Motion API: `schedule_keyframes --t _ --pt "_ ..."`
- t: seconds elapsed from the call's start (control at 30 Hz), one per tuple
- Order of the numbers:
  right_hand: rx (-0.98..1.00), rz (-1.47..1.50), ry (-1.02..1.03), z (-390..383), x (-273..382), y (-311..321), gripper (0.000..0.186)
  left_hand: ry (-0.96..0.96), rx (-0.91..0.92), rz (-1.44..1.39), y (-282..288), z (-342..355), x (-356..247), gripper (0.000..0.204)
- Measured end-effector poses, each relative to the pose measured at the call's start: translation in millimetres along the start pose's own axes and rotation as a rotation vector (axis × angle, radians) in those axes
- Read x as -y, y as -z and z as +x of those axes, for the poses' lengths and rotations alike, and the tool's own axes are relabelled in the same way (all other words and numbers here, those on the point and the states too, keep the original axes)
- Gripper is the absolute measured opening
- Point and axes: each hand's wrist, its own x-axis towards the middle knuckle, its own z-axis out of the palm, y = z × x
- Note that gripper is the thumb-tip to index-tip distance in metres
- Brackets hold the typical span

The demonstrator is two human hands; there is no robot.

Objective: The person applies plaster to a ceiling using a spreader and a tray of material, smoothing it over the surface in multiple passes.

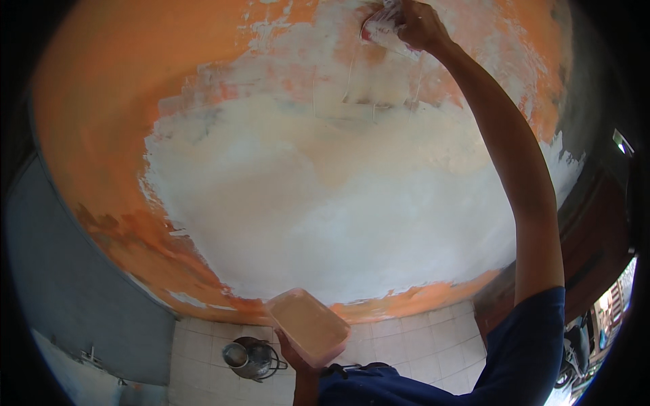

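The right hand [423,28] is raised at the upper part of an orange painted wall [101,88], its fingers grasping a flat, white-smeared scraper with a reddish edge [384,32]. Below spreads 1 broad whitish patch of filler [271,233]. The left hand [291,353], low down, supports a pale pink rectangular plastic tub [334,353]; its fingers are partly hidden against the side. Beside it, a dark round metal pot [254,358] stands on white floor tiles [426,348].

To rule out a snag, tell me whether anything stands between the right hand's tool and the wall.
Nothing visible does: the flat tool in the right hand is up at the wall; the left hand holds the tub well below.
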Motion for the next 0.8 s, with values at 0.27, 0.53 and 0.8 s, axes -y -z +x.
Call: schedule_keyframes --t 0.27,0.53,0.8 --pt "-0.478 -0.204 0.161 -48.8 12.6 35.1 0.038 -0.007 -0.06 -0.045 6.6 -6.7 6.7 0.068" --pt "0.006 -0.201 0.007 -139.0 76.5 -78.2 0.023 -0.038 -0.081 0.118 -17.3 -5.2 0.9 0.068" --pt "0.083 -0.001 0.022 -178.8 139.0 -92.2 0.014 -0.049 -0.053 0.105 -29.5 -7.1 7.6 0.059"
